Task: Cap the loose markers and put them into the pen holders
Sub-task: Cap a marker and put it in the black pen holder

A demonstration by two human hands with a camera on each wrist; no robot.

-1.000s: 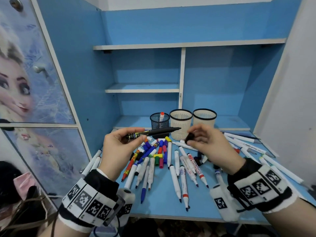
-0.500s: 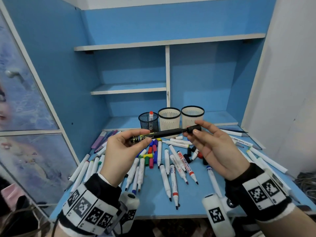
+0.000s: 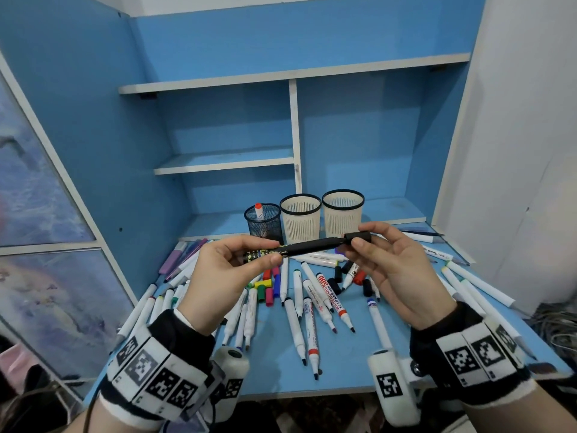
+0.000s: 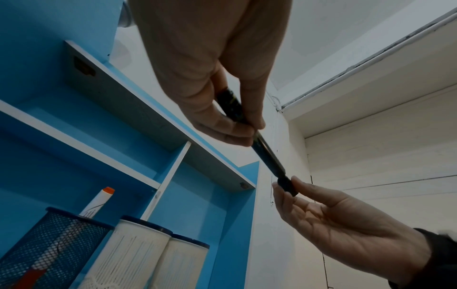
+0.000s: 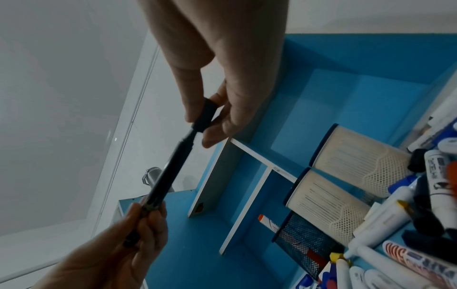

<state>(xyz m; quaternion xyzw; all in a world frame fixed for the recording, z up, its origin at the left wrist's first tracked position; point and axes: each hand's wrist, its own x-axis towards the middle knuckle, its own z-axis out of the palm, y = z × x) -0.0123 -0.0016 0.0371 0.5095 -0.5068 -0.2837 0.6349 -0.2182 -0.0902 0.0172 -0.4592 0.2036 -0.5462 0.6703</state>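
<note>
Head view: black cap going onto black marker

Head view shows my left hand [image 3: 231, 270] pinching the black marker [image 3: 312, 246] by its patterned rear end, thumb and fingers curled round it, barrel held roughly level above the tabletop [image 3: 352, 364]. My right hand [image 3: 390, 270] pinches the black cap [image 3: 358, 236] at the marker's tip end. Right wrist view: cap [image 5: 204, 115] looks partly on, narrow neck still showing, so I judge it not fully seated.

To do it well: keep cap and barrel in one line, push straight along the barrel until it stops, left hand bracing firm so the marker doesn't slide back. Then drop it in one of the pen holders: mesh cup [image 3: 263, 221] already has one marker; the two white cups [image 3: 301, 218] sit just right of it. Many loose markers [image 3: 312, 310] and caps lie below.
</note>
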